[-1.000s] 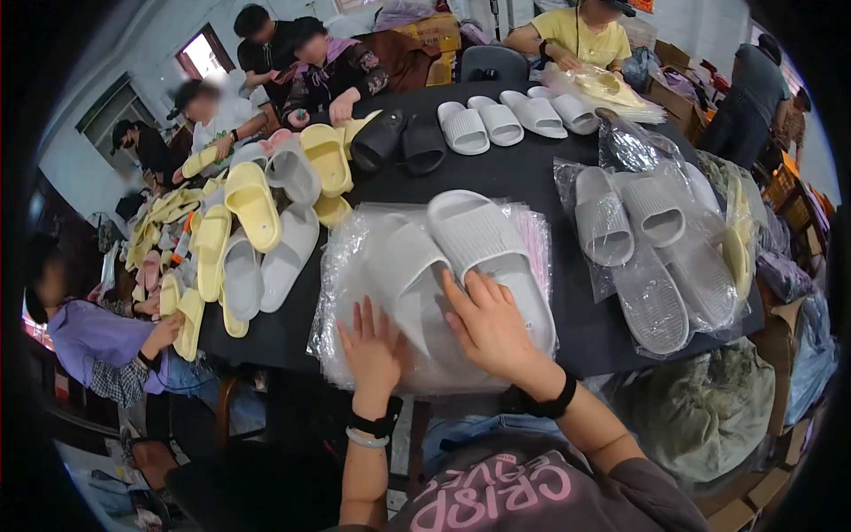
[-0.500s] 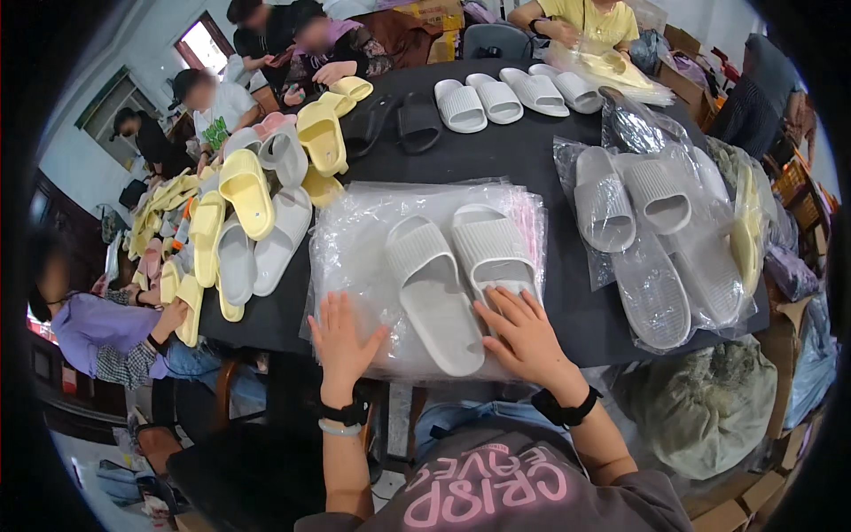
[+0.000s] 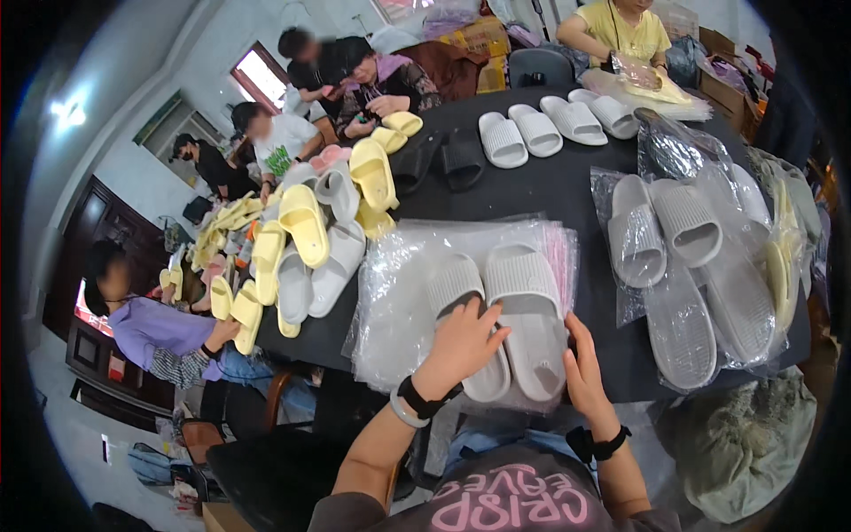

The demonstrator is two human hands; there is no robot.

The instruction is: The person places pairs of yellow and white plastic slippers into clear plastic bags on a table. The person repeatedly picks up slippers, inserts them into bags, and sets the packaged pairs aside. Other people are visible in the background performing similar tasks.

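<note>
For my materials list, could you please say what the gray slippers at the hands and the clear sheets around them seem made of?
Gray slippers: possibly molded foam or rubber, matte, from dull ribbed straps.
Clear sheets: likely thin plastic film, glossy, from wrinkles and glints.

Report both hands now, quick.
Left hand: fingers over the gray slippers; grip cannot be told.
Right hand: open, at the right slipper's outer edge.

Brown door (image 3: 89, 222) at left; grey chair (image 3: 541, 66) near yellow carton (image 3: 480, 37); greenish sack (image 3: 749, 452) lower right.
</note>
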